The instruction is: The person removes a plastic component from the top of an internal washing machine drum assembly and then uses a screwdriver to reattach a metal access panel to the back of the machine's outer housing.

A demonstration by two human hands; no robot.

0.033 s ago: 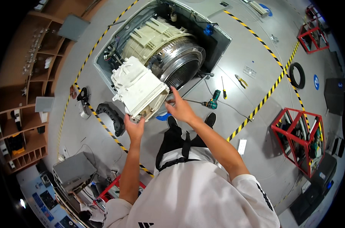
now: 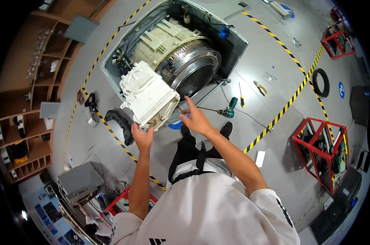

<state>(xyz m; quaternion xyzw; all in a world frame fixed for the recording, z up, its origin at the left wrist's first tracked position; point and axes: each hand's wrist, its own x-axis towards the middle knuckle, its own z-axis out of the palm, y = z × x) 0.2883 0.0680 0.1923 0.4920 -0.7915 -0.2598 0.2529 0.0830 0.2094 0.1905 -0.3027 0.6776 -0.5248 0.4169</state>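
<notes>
Reaching forward with both forearms (image 2: 225, 149), gripping the near corner of a white plastic housing (image 2: 146, 96) in the left hand (image 2: 143, 138) and poising the right hand (image 2: 197, 119) at its right edge, index-first, in a grip impossible to tell. Held just before a metal drum (image 2: 188, 52) in an open cabinet (image 2: 234, 50), partly hiding the drum, with an interior too dark to read.

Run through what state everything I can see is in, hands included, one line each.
White plastic housing: held at its near edge
Left hand: gripping that edge
Right hand: fingers spread by the housing, contact unclear
Metal drum: exposed, mouth open
Grey cabinet: opened up
Power drill: lying down, bit fitted
Pliers: on floor
Screwdriver: on floor
Black ring: on floor
Red rack: open-sided, loaded
</notes>
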